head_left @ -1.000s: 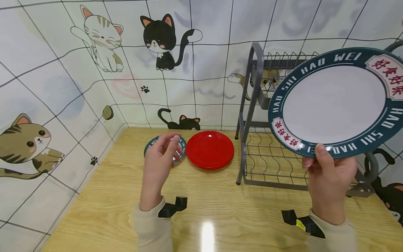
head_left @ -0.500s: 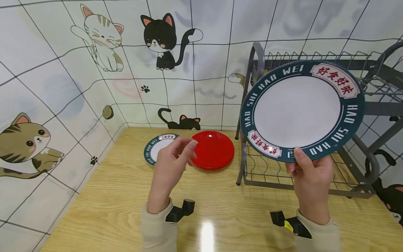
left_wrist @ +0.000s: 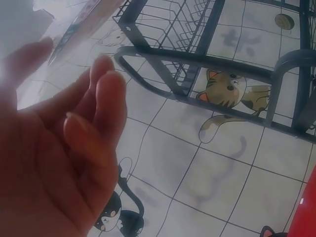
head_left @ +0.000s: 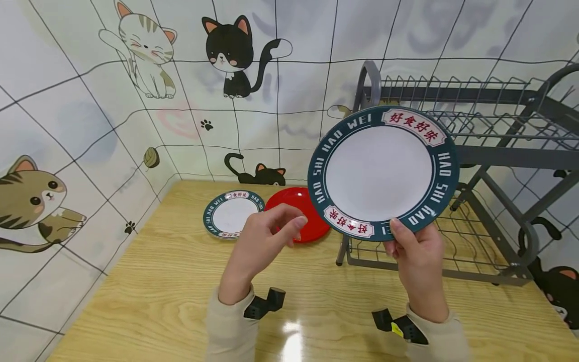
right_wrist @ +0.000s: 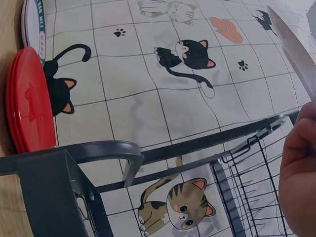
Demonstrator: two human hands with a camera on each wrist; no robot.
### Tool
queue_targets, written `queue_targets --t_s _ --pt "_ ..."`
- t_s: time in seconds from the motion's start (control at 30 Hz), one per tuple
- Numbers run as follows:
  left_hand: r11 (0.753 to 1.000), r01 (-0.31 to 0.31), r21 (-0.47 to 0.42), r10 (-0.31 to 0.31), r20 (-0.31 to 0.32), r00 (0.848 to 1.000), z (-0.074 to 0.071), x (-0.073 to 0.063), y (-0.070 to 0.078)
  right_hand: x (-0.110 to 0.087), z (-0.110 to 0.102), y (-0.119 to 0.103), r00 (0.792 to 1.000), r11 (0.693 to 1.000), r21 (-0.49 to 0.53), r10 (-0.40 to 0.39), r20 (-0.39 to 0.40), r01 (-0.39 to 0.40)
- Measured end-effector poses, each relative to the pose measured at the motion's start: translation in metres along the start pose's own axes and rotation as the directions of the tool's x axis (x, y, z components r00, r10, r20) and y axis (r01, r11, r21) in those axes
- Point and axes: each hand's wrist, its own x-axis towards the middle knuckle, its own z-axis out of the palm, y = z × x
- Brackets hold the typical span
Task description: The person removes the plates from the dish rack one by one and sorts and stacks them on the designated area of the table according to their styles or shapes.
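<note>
My right hand (head_left: 418,261) pinches the lower rim of a white plate (head_left: 380,173) with a dark green lettered border, thumb on its front face. The plate is held up and tilted, in front of the dish rack's left side. My left hand (head_left: 267,241) is in the air with loosely bent fingers and nothing in them, left of the held plate. Behind it on the table lie red plates (head_left: 312,229), partly hidden by the hand and the held plate; the right wrist view shows the red plates (right_wrist: 29,103) stacked. Beside them lies another green-rimmed plate (head_left: 230,216).
A grey two-tier dish rack (head_left: 488,153) with wire shelves stands on the right of the wooden table (head_left: 149,296). Cat-patterned wall covering (head_left: 307,100) rises behind the table and along its left side.
The right hand has carried the green-rimmed plate leftward and a little down, away from the rack's right part. The left hand has moved right, off the front of the green-rimmed plate lying on the table.
</note>
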Motion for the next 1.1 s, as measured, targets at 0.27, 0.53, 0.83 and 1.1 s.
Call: queue_targets --t_s 0.27,0.53,0.83,1.1 --pt "0.999 -0.023 -0.028 0.028 0.186 0.982 0.009 0.006 -0.007 -0.001 0.006 0.008 0.997 0.993 -0.112 0.054 0.062 -0.047" --pt "0.988 0.031 -0.153 0.037 0.424 0.905 0.016 0.012 -0.024 -0.003 0.006 0.020 0.990 0.954 -0.269 0.143 0.016 -0.133" --pt "0.944 0.068 -0.322 0.109 0.500 0.859 0.014 0.013 -0.050 0.000 0.003 0.035 0.976 0.914 -0.357 0.217 0.024 -0.195" --pt "0.924 0.130 -0.359 0.068 0.489 0.870 0.002 0.011 -0.073 -0.003 0.007 0.045 0.907 0.867 -0.400 0.387 0.167 -0.297"
